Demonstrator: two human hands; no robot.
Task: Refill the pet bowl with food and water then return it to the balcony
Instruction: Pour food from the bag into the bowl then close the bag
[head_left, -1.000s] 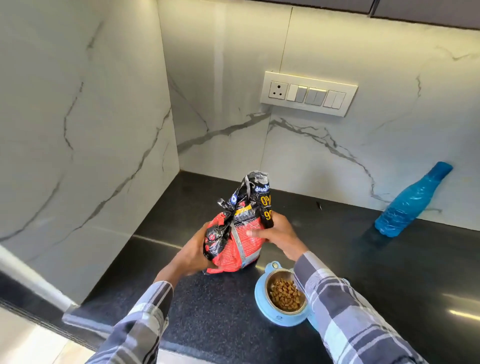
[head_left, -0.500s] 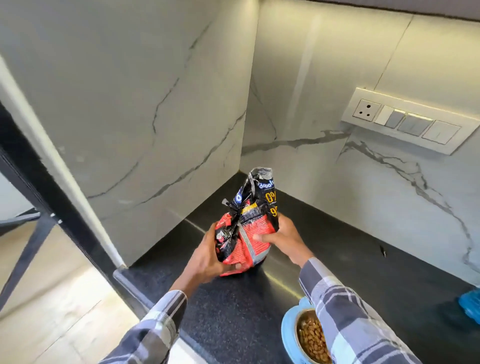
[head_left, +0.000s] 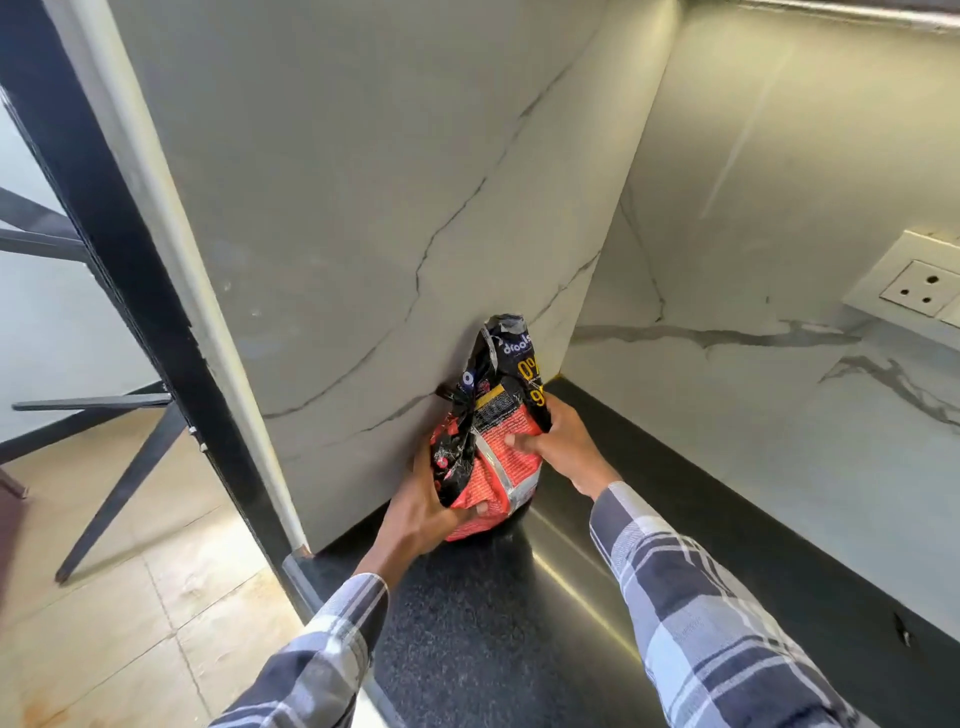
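Fingers: my left fingers (head_left: 480, 508) curl under and round the lower left of the food bag (head_left: 493, 457); my right fingers (head_left: 514, 441) pinch its right side at mid-height, thumb across the front. Both hands hold the bag; neither is spread wide.

Left hand (head_left: 421, 514): against the bag's lower left flank, wrist coming out of a plaid sleeve (head_left: 332, 654).

Right hand (head_left: 566, 447): on the bag's right flank, higher than the left; second plaid sleeve (head_left: 691, 613) behind it.

Food bag: red and black, crumpled, neck twisted shut at the top, upright. It stands on the black counter (head_left: 467, 649), close to the corner where the two marble walls meet, its back touching or just short of the left wall (head_left: 363, 208); I cannot tell which.

Counter: dark speckled stone, a bright streak of reflected light running across it.

Back wall (head_left: 779, 260): white marble with grey veins, a socket plate (head_left: 919, 296) at the right edge.

Left of the counter: a black frame (head_left: 104, 218) with a white strip, then a tiled floor (head_left: 130, 597) with black metal legs (head_left: 114, 493) standing on it.
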